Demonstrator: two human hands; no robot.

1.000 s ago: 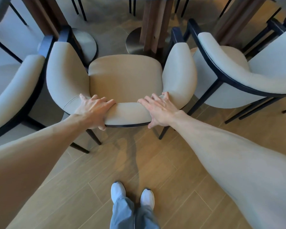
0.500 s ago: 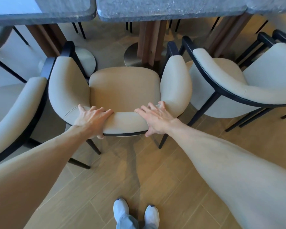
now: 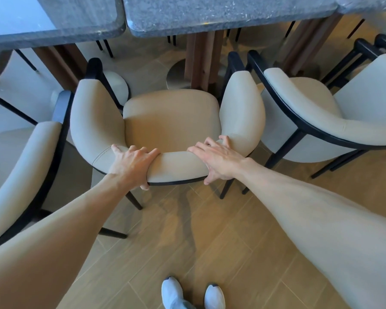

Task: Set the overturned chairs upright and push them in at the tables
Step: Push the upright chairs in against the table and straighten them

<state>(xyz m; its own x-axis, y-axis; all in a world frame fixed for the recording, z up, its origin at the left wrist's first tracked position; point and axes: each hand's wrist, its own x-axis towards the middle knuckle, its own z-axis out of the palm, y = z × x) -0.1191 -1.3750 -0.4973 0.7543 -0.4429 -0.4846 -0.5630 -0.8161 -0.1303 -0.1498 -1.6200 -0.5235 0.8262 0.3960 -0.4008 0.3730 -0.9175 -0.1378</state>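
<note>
1. The middle chair stands upright on the wooden floor, facing the grey stone table; its seat front sits just short of the table edge, near the table's wooden pedestal and round metal base.
2. It is hemmed in on both sides — the left chair stands just beside its left armrest, and the right chair just beside its right one, their dark frames almost touching.
3. A second table lies to the left, its edge close against the first.
4. Count: three cream upholstered chairs in full view, all upright; two tabletops, with a corner of a third at the upper right; two white shoes at the bottom edge. More dark chair legs show under the tables, too cut off to count.
5. The left hand grips the curved backrest — fingers draped over the top, thumb hooked under the dark lower rim.
6. The right hand holds the backrest likewise, fingers spread and curled over the padding, thumb below.
</note>
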